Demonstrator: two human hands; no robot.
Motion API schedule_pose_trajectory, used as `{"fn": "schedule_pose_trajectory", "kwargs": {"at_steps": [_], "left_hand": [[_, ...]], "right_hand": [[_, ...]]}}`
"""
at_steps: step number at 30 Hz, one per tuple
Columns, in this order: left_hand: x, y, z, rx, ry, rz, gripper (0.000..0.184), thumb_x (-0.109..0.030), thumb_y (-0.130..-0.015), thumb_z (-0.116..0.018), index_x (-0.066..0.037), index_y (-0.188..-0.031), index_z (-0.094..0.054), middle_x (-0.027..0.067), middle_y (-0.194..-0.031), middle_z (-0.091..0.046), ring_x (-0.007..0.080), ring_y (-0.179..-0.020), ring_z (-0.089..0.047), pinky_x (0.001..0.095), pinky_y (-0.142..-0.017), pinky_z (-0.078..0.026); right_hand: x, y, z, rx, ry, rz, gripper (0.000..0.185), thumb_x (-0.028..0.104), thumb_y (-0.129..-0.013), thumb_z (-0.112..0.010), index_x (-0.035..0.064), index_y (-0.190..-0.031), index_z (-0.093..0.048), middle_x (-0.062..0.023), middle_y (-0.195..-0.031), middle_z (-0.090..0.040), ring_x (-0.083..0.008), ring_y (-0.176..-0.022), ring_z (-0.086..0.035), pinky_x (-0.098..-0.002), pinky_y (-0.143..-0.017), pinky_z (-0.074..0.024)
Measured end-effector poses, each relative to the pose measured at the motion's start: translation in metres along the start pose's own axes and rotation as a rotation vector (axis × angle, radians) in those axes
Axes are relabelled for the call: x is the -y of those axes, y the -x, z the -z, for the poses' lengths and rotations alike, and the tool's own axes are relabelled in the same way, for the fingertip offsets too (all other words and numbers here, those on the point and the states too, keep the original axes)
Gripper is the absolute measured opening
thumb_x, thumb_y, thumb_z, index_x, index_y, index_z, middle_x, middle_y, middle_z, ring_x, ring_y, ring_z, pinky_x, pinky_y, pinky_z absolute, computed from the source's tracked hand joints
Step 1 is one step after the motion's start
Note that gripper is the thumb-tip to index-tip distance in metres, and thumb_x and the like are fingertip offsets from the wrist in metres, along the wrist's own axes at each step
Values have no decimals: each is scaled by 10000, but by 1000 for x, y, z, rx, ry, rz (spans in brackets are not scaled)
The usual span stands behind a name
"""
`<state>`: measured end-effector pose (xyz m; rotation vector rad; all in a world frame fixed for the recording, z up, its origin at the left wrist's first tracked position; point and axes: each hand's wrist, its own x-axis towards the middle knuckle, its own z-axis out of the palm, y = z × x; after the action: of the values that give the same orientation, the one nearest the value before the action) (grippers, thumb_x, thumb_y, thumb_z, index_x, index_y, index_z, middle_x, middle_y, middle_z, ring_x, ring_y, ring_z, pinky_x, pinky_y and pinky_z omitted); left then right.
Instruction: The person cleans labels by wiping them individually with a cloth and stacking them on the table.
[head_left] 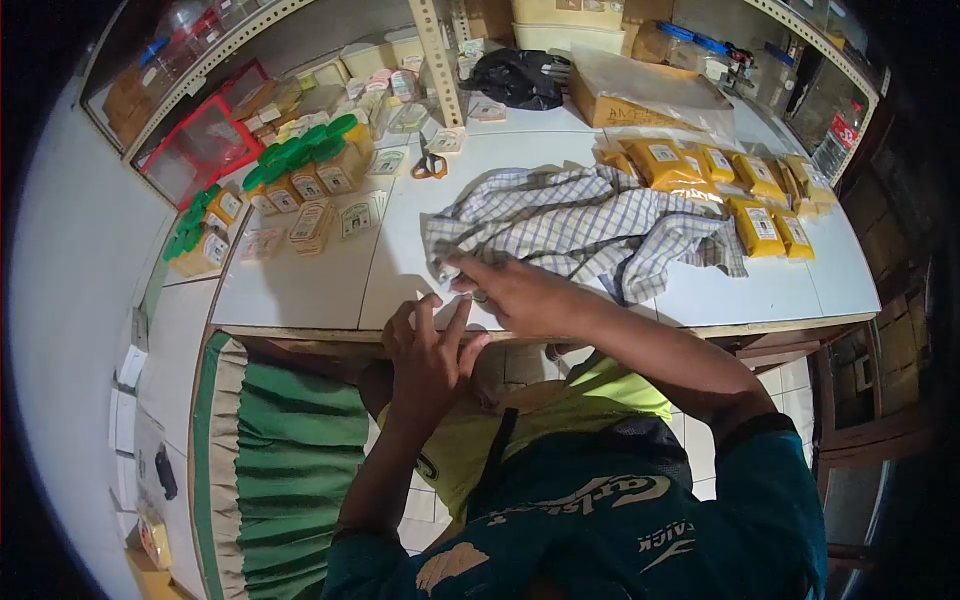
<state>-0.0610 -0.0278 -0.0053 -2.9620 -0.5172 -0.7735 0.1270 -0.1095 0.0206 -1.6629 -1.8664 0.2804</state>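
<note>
Cloth (575, 218) crosswise, perhaps against right hand (527, 294)

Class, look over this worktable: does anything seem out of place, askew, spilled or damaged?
Mainly the checked cloth: it lies bunched and creased across the white tabletop, by the right hand, whereas the yellow packets and green-lidded jars sit in groups. No spill or damage is plainly visible.

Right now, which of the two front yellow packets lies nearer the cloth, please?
The left packet, beside the checked cloth; the right packet lies farther away.
</note>
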Motion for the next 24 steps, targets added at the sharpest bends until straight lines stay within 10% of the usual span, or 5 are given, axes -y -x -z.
{"fn": "schedule_pose_trajectory", "kwargs": {"at_steps": [6,19,24], "left_hand": [[11,-2,-3,-24,79,-53,473,-349,-876,-710,-114,-1283,-653,148,-1263,-477,383,-1232,-442,550,-1036,-336],[36,-31,-10,97,327,-140,295,-242,-917,-678,-33,-1125,-694,134,-1364,-587,426,-1418,-361,555,-1148,-269],[61,-82,-2,399,638,-244,301,-244,-858,-740,-51,-1073,-658,156,-1171,-669,352,-1155,-612,428,-986,-482]], "right_hand": [[4,37,13,-28,45,-63,653,-5,-871,-566,14,-1472,-311,-312,-946,-673,-452,-818,-685,-503,-745,-559],[-43,-28,30,79,124,-130,682,-45,-828,-566,22,-1472,-351,-232,-1163,-678,-409,-1082,-646,-461,-928,-534],[-74,-36,37,42,92,-135,585,-26,-835,-578,25,-1399,-432,-205,-1183,-681,-395,-1075,-656,-465,-927,-527]]}}
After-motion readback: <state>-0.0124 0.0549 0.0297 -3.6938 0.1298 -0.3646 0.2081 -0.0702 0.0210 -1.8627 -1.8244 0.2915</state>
